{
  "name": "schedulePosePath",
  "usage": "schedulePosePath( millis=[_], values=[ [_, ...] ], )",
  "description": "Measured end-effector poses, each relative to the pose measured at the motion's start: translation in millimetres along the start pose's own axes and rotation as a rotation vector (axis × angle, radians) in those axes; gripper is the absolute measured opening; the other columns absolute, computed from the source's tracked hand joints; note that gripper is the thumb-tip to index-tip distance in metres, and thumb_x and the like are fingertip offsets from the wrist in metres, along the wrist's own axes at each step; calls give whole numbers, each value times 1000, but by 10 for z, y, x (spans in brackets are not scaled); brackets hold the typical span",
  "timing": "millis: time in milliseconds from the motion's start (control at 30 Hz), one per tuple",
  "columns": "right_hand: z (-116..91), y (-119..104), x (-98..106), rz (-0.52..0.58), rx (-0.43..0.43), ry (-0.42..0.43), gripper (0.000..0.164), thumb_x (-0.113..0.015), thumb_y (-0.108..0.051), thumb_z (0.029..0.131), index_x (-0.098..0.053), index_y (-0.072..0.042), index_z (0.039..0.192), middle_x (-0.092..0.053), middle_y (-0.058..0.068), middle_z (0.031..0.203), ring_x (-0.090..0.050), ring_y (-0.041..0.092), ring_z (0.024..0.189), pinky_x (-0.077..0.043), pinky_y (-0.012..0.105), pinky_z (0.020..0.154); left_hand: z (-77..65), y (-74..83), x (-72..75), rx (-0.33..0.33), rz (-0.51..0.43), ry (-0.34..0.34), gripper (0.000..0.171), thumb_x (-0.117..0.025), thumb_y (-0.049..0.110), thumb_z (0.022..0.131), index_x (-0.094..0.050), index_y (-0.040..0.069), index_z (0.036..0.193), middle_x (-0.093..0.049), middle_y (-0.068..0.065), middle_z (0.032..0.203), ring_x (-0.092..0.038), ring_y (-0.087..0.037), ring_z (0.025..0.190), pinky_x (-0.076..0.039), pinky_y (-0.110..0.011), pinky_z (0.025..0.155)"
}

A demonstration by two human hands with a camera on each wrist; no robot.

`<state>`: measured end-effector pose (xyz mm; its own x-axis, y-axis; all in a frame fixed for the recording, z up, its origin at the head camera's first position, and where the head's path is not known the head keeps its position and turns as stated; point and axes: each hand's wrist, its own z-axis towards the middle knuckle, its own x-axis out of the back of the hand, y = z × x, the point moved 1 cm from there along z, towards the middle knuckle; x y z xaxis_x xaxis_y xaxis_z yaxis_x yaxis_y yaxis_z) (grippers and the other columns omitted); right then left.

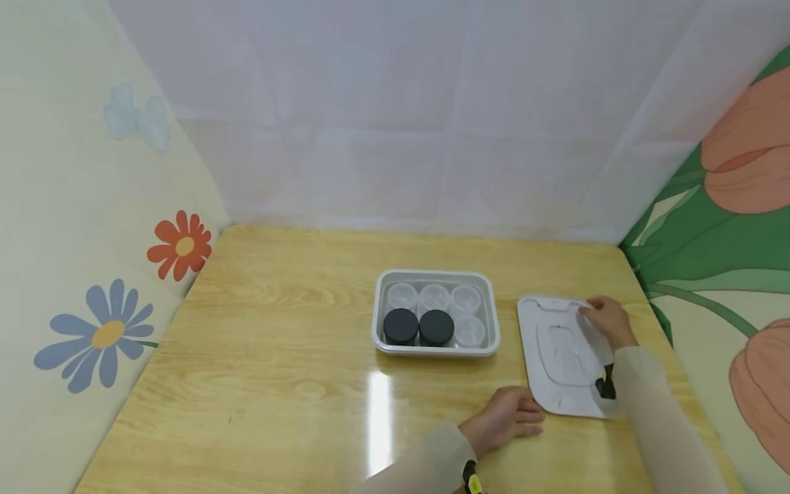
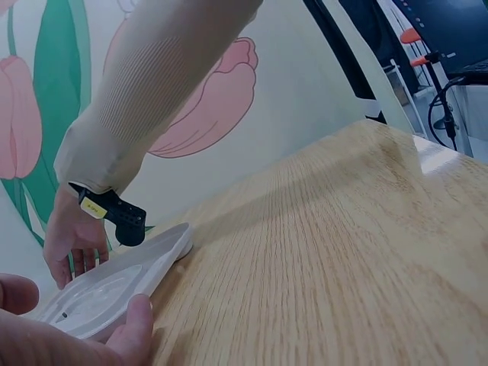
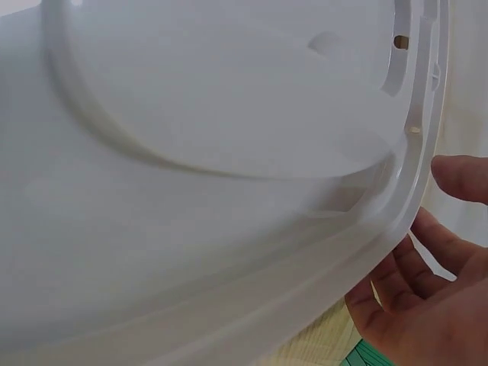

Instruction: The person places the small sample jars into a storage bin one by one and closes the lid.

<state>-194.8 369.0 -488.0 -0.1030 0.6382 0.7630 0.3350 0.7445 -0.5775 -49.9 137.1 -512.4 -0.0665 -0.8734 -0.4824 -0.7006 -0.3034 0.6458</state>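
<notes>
A white plastic lid [image 1: 563, 353], rectangular with rounded corners and a raised inner outline, is at the right of the table. My right hand [image 1: 607, 322] grips its far right corner; in the right wrist view the thumb [image 3: 461, 178] is at the rim and the fingers reach below the edge. At the near left corner, my left hand [image 1: 501, 420] has its loosely extended fingers right at the lid's edge. Left of the lid stands a white tray [image 1: 378, 302] holding two jars with black caps [image 1: 436, 327] and several clear round cups [image 1: 465, 299].
The wooden table [image 1: 278, 357] meets a white cloth backdrop [image 1: 382, 123] behind. Flower-printed panels [image 1: 740, 261] flank it left and right. In the left wrist view, dark equipment with a cable [image 2: 446, 99] appears beyond the table edge.
</notes>
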Motion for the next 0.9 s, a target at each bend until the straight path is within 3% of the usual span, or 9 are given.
schedulePosePath(
  millis=[567, 900],
  values=[
    [-91, 15, 73, 2, 15, -27, 50, -47, -24, 95, -46, 18, 121, -48, 38, 121, -50, 47, 107, -46, 49, 85, -78, 61, 109, -49, 22, -12, 15, -47, 7, 85, -51, 2, 99, -53, -4, 81, -58, -17, 75, -54, -47, 81],
    [-172, 48, 130, 66, 42, -122, 56, -43, -30, 98, -42, 18, 128, -45, 37, 126, -52, 40, 107, -49, 32, 75, -145, 147, 286, -70, 28, -7, 16, -45, 1, 87, -47, 1, 103, -53, -6, 77, -66, -25, 79, -53, -47, 85]
  ],
)
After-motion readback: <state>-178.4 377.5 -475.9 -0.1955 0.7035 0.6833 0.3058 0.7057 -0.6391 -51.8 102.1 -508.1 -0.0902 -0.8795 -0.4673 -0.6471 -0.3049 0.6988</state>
